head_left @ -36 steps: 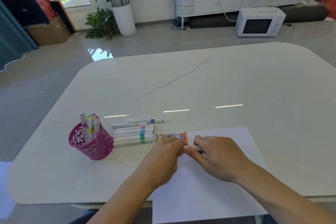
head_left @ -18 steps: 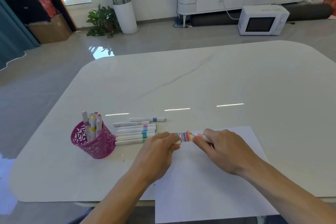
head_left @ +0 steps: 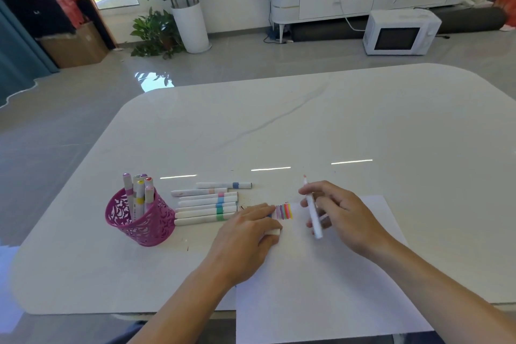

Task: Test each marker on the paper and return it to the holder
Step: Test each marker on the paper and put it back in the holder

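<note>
While the left grip (head_left: 245, 233) pinches the cap (head_left: 272, 231) on the paper (head_left: 321, 288), the right grip (head_left: 346, 215) holds the uncapped marker (head_left: 311, 204).

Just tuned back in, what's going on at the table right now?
A person is midway through testing markers. The right hand holds an uncapped marker above the paper, tip pointing away from them and off the sheet. The left hand rests at the paper's edge, pinching what looks like the cap. A row of colour strokes is already on the paper. Several loose markers lie beside the pink holder, which has a few standing in it.
</note>
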